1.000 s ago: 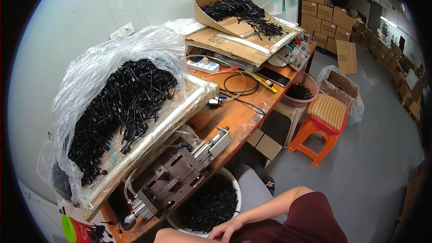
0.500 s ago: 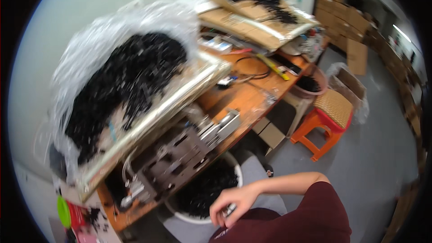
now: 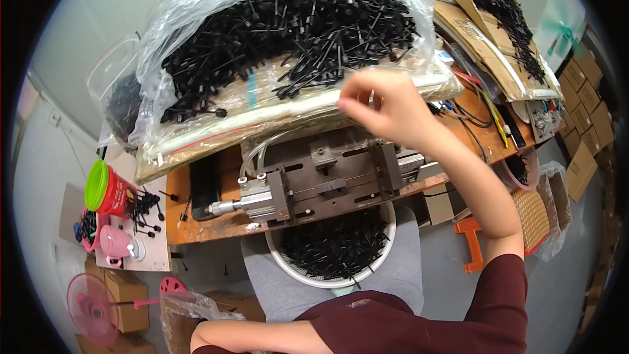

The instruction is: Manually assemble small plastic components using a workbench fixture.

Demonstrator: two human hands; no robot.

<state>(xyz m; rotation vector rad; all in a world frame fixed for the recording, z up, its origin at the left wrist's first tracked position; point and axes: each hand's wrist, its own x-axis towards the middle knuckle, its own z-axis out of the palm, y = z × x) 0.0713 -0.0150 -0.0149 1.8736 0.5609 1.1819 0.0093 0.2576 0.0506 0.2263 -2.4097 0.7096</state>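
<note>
My right hand (image 3: 386, 108) is raised over the front rim of the tray (image 3: 298, 106), its fingers curled and thumb and fingertip close together. Whatever sits in that pinch, if anything, is too small to make out. Behind it lies a large heap of black thin-stemmed parts with wider heads (image 3: 308, 26), on clear plastic sheeting. Below the hand is a dark metal fixture (image 3: 334, 187) with sliding blocks and a silver cylinder (image 3: 255, 202) at its left end. My left forearm (image 3: 255, 335) shows at the lower edge; the left hand is out of sight.
A white basket (image 3: 278, 259) of black parts rests between my legs under the bench edge. At left are a red tub with a green rim (image 3: 108, 190), a pink cup (image 3: 116, 242) and a pink fan (image 3: 92, 308). A woven-topped stool (image 3: 529, 216) and cartons (image 3: 583, 105) are at right.
The view has swung right-to-left toward the bench, now facing the fixture. My right hand has risen from near my lap and the basket to above the tray's front rim.
</note>
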